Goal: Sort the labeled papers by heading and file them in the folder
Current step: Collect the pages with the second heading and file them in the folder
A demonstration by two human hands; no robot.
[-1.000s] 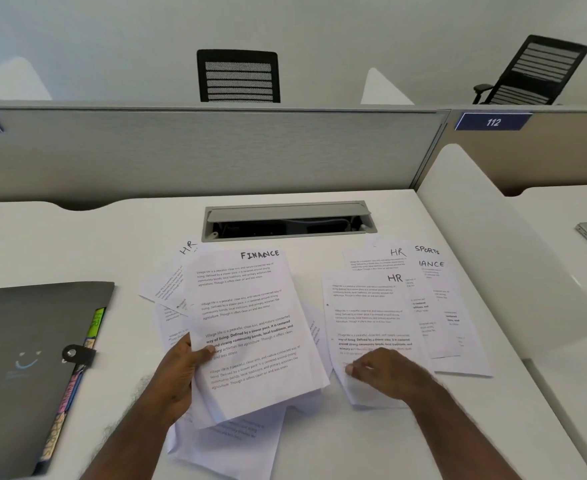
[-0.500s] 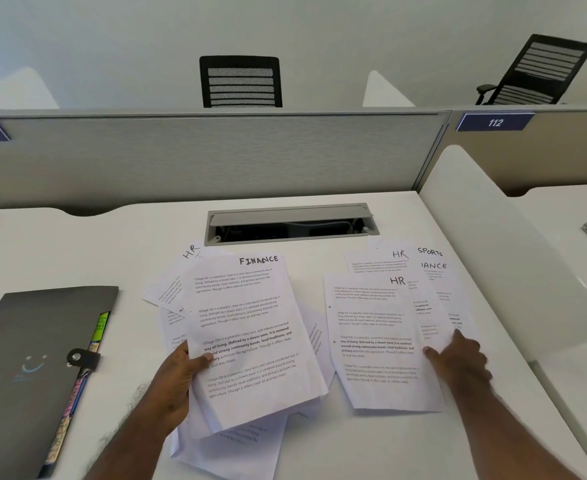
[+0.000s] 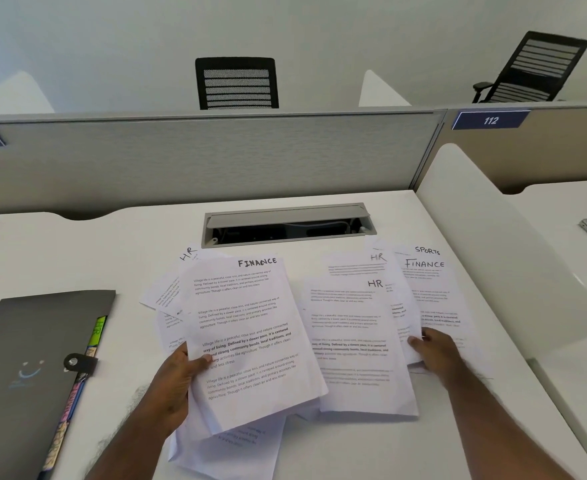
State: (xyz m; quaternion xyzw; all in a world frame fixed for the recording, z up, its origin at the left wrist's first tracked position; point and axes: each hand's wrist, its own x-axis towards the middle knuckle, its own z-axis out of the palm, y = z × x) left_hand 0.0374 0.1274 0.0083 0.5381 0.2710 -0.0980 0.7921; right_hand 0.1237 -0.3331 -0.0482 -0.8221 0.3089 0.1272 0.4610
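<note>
Two hands work loose papers mid-desk (image 3: 77,244): left hand (image 3: 174,382) pinches the FINANCE-topped stack (image 3: 250,341), right hand (image 3: 435,351) curls its fingers around sheets (image 3: 434,306) beside the HR page (image 3: 354,341). Closed folder (image 3: 35,368) lies at the left edge.

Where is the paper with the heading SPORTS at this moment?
In the head view the SPORTS paper lies at the far right of the desk, mostly covered by a FINANCE paper, beyond the right hand.

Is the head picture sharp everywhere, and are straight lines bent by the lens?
Head view: the FINANCE sheet reads sharply; the front HR sheet is softer, its small text blurred. The partition top edge bows from wide-angle distortion. Lighting is even, without glare.
</note>
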